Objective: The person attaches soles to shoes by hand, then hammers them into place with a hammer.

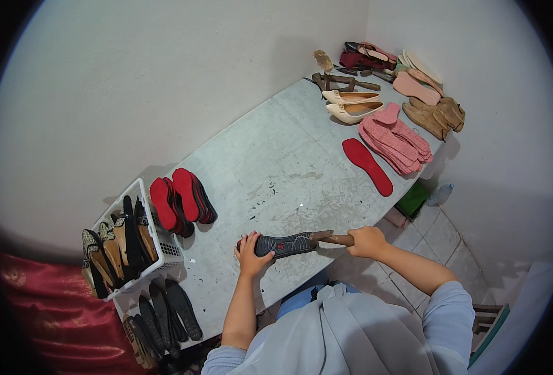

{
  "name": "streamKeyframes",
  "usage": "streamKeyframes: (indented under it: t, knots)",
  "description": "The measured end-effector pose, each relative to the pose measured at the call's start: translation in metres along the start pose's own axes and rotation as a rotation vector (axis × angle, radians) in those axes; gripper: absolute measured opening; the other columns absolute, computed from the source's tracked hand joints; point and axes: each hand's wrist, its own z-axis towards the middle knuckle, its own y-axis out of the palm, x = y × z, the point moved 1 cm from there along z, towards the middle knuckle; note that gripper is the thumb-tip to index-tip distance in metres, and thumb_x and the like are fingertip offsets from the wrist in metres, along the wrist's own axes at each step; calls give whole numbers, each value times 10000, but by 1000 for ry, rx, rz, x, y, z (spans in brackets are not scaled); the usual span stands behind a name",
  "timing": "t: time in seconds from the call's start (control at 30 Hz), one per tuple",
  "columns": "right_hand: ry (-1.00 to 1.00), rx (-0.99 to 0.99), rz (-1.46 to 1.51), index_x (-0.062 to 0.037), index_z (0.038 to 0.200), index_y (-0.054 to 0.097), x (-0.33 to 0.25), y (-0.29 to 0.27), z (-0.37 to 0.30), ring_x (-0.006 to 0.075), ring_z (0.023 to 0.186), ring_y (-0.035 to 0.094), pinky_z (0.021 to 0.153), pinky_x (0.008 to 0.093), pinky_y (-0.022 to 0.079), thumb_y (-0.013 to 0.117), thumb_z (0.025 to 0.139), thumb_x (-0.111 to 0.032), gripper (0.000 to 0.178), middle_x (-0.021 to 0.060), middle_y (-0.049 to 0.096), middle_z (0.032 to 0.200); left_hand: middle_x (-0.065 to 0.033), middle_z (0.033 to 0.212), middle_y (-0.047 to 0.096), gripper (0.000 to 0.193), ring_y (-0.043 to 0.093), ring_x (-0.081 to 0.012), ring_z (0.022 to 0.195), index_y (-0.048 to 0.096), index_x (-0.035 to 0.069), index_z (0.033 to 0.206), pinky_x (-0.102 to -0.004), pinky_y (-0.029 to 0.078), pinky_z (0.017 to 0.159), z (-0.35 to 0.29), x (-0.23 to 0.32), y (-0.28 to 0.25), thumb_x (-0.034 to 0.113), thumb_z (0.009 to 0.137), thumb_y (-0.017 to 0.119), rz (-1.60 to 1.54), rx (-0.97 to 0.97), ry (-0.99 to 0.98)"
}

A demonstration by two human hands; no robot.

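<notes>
A black shoe sole (284,245) with a pale wavy pattern and a small red mark lies near the table's front edge. My left hand (252,255) holds its left end, fingers over the top and thumb along the near side. In my right hand (366,242) is a hammer (334,238) with a wooden handle, gripped in a closed fist. The hammer's head is at the sole's right end; whether it touches the sole I cannot tell. Dark scraps lie scattered on the worn table (276,156) beyond the sole.
At left stand a white basket (169,250) of shoes, red-topped soles (189,194) and black soles (175,306). On the far right lie a red insole (367,167), pink insoles (396,145), cream shoes (354,107) and brown pieces (436,115). A green container (412,200) is below the table's right edge.
</notes>
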Motion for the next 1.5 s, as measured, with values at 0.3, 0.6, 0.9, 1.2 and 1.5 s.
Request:
streamKeyframes:
  t: [0.3,0.6,0.9,1.2,1.5]
  knots:
    - [110,430,50,-89,830,600,21,-12,0,338,670,633,586,458,484,660,652,-263,256,147,633,708,-71,1419,416,816,249,-302,1377,496,170,1299,-574,72,1074,-2,3,-5,456,580,756,27,-14,-3]
    - [55,548,-43,-83,897,583,30,47,25,302,792,587,663,435,462,739,631,-223,338,107,585,807,-63,1381,439,468,321,-301,1336,498,158,1265,-696,95,1019,-9,22,3,418,877,515,152,88,-11]
    - [-221,427,16,-198,1386,389,-96,72,84,355,1320,298,1019,628,187,562,854,-390,592,190,348,1411,-151,1348,455,485,348,-307,1319,525,123,1237,-698,117,1009,26,49,11,424,857,525,327,156,-48]
    - [-209,221,-66,-248,1437,322,-114,108,117,349,1390,196,1011,700,94,374,929,-459,552,181,245,1490,-206,1491,234,630,190,-404,1380,328,162,1431,-752,102,965,38,50,12,387,862,476,383,25,-49]
    - [-217,200,-80,-229,1419,363,-116,104,119,351,1369,251,985,726,123,396,927,-407,525,176,305,1463,-174,1496,247,639,194,-392,1380,314,190,1440,-760,124,953,41,49,13,364,846,475,383,-16,-50]
